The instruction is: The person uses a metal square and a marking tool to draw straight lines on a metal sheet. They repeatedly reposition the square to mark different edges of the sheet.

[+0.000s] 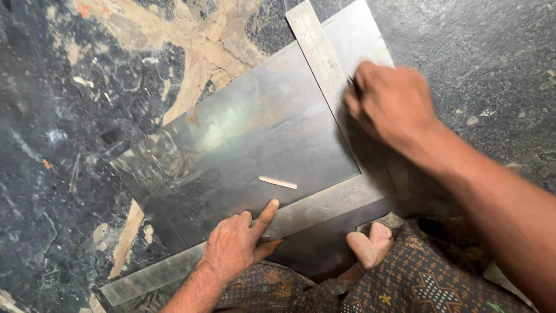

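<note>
Sheet metal (243,145) lies flat on the dark stone floor (46,174), with a steel square (330,69) laid along its right and near edges. Left hand (237,246) presses the square's near arm down, index finger stretched out. Right hand (391,104) closes around a thin dark marking tool (351,82) against the upright arm, seemingly mid-line. A small pale stick (278,182) rests on the sheet near its lower edge. No finished line shows; marking looks just begun.

The left hand (236,246) is laid flat, palm down, with the index finger stretched forward and the thumb spread aside. The right hand (389,105) is curled, fingers bunched as in a pinch, its bare forearm extended from the lower right. A bare foot (368,246) is seen between the arms.
</note>
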Motion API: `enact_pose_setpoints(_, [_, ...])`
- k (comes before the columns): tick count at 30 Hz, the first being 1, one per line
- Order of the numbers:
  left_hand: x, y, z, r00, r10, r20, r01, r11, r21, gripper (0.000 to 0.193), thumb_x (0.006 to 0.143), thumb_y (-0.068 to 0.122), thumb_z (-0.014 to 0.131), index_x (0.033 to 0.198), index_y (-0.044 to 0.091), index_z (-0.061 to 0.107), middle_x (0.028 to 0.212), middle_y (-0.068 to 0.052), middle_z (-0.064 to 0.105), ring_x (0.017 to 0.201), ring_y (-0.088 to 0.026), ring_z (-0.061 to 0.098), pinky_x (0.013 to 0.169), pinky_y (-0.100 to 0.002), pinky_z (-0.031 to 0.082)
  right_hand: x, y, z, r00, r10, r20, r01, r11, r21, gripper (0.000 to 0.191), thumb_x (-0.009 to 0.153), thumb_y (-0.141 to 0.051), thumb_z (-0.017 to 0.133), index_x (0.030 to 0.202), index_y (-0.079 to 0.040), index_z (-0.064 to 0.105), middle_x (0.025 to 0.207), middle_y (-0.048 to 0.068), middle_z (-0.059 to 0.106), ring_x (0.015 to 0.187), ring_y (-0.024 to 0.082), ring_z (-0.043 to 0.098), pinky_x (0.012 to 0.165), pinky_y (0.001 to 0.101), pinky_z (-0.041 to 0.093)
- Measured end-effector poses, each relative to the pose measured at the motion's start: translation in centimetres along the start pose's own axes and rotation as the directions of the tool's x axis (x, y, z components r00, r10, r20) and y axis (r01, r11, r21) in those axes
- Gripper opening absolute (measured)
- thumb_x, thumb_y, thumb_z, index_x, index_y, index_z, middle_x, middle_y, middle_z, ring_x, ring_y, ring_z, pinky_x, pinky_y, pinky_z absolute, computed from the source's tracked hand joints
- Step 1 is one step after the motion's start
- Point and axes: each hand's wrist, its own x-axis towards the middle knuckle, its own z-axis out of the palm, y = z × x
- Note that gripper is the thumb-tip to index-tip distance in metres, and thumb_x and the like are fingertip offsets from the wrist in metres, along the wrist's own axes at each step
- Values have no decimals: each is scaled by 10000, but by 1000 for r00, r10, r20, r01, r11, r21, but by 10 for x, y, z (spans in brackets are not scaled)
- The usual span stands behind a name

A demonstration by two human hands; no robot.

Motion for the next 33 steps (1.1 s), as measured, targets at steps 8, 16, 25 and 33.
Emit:
enact_pose_setpoints(8, [-7,-3,8,1000,-8,-13,9,1000,17,917,823,555,786,1550,206,348,684,-46,456,577,-210,525,502,-401,491,-156,5,-18,887,-25,460,225,895,-385,247,993,-339,545,1025,-111,637,768,55,618,531,188,603,408,320,524])
enact_pose_setpoints(16, [-4,1,2,1000,-8,-10,8,1000,10,933,819,564,784,1555,194,346,693,-46,457,591,-208,525,503,-401,483,-47,9,-31,969,156,191,-132,983,-131,302,1062,-330,568,1036,-58,697,793,152,708,531,275,658,500,423,566])
enact_pose_setpoints(25, [-5,-2,5,1000,-17,-6,17,1000,-17,902,817,558,787,1545,206,387,703,-49,458,608,-219,528,523,-416,485,76,7,-8,968,-127,-215,125,992,-25,237,1069,-241,699,999,-15,720,855,210,713,717,397,698,671,482,580])
enact_pose_setpoints(33, [-1,-3,5,999,-32,33,32,999,-1,908,818,567,777,1549,222,362,696,-57,469,606,-230,539,530,-424,496,69,3,4,983,-133,-126,129,991,-36,244,1034,-225,689,888,-31,663,714,203,679,633,363,690,595,466,571])
